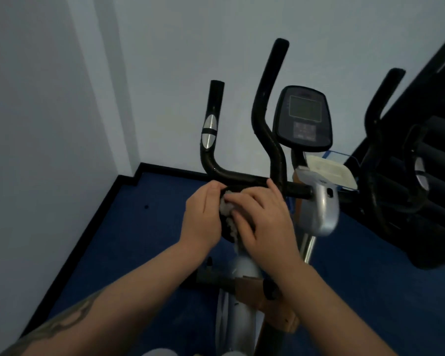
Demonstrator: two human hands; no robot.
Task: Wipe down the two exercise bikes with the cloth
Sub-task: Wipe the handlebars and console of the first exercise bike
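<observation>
Fingers [244, 201] of the right hand [265, 219] press the cloth [226, 209] onto the bike's console, left hand [203, 217] cupping its left edge; handlebar [242, 177] runs crosswise just beyond

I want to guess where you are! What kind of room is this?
Probably a small gym or workout room: an exercise bike with a display console stands on blue floor, with more black equipment beside it.

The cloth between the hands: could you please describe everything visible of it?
The cloth is mostly hidden. Only a small, pale grey-white, fluffy, bunched strip shows between the two hands. The right hand lies over it, pressing it on a dark rounded part just below the handlebar; the left hand grips that part's other side, touching the cloth's edge.
</observation>
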